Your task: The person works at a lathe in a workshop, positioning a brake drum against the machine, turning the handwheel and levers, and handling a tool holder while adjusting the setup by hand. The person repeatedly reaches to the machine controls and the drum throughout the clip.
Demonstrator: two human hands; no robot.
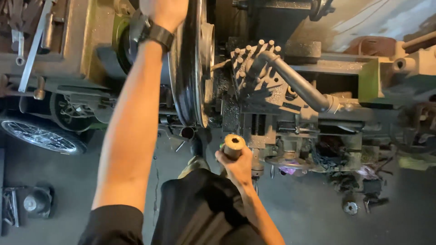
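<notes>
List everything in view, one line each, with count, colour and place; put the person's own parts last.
Lathe: one, grey and green, across the top and right.
Round plate: one, dark, on the lathe's left end.
Bent pipe: one, grey, over the lathe's middle.
Spoked wheel: one, black tyre, floor at left.
Wooden handle: one, tan, centre.
Wristwatch: one, black, left wrist.
Left hand: on the round plate's rim, top.
Right hand: gripping the wooden handle.

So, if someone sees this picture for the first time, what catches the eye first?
First, the large dark round metal disc mounted on the grimy lathe, upper middle, with the left hand pressed on its rim. Below it, the right hand grips a tan wooden tube-shaped handle. A spoked wheel lies at the left edge.
</notes>
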